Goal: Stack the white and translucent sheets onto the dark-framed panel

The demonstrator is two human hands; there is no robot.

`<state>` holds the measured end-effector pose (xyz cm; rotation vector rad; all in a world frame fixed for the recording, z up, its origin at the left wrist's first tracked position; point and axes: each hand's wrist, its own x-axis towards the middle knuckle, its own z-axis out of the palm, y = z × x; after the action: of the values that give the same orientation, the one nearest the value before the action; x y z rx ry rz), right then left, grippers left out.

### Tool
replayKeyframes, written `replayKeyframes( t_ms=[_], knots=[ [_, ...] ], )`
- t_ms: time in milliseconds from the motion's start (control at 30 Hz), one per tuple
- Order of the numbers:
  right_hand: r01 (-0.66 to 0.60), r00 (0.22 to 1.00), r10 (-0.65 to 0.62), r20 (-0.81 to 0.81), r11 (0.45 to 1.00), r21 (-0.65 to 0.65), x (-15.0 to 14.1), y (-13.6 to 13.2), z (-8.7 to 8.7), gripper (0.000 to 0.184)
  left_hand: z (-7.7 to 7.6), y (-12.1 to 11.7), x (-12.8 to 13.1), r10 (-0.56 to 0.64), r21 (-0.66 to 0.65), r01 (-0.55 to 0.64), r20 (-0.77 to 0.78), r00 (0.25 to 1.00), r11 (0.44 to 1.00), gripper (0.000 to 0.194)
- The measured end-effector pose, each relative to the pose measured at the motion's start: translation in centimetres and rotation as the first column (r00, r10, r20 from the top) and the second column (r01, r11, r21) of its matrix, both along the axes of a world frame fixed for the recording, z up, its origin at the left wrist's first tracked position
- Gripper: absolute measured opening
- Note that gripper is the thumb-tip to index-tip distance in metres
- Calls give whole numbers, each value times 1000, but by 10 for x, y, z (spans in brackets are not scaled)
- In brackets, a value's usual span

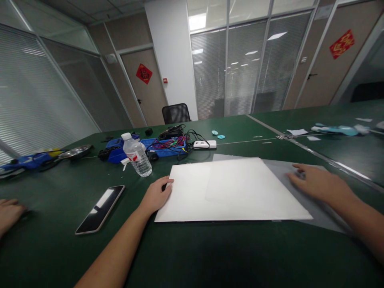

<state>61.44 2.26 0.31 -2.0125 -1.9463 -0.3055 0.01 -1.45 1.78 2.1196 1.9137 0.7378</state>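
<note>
A large white sheet (237, 188) lies on the green table in front of me. A greyish translucent sheet (288, 176) sticks out from beneath it, at the right and along the back. My left hand (156, 196) is curled at the white sheet's left edge, thumb and forefinger on that edge, with a dark gap between them. Over the translucent sheet's right part rests my right hand (313, 182), thumb and forefinger apart. Something greyish shows between those two; I cannot make out whether it is an object.
A phone (100, 210) and a water bottle (137, 156) are left of the sheets. Behind are blue trays (163, 149) of tangled wires, a white power strip (205, 144) and turquoise discs (221, 137). Another person's hand (10, 214) is at far left. A metal seam (339, 164) crosses the table.
</note>
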Motion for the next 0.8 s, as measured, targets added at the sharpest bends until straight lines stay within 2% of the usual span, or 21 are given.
replayKeyframes(
  t_ms=[67, 200, 300, 400, 533, 700, 800],
  knots=[
    [-53, 998, 53, -22, 999, -3, -21, -4, 5, 72, 0, 0, 0, 4, 6, -4, 1, 1000, 1000, 47],
    [-167, 984, 159, -75, 980, -112, -60, -17, 13, 72, 0, -1, 0, 1, 14, -1, 6, 1000, 1000, 47],
    [-281, 958, 274, -87, 956, -88, -79, -25, 13, 68, 0, 0, 0, -5, 14, 5, 4, 1000, 1000, 47],
    [-336, 940, 331, -79, 939, -66, -90, -29, 12, 65, -1, 0, -1, -9, 6, 10, -13, 1000, 1000, 48],
    [-377, 922, 367, -121, 924, -64, -93, -28, 13, 62, -2, 2, -2, -21, 0, 21, -29, 999, 1000, 50],
    [-396, 900, 399, -174, 917, 50, -78, -26, 18, 54, -1, 1, -2, -23, -6, 23, -37, 999, 1000, 49],
    [-364, 912, 360, -196, 931, 14, -69, -26, 21, 52, 0, 1, -2, -27, -10, 27, -43, 999, 1000, 52]
  ],
)
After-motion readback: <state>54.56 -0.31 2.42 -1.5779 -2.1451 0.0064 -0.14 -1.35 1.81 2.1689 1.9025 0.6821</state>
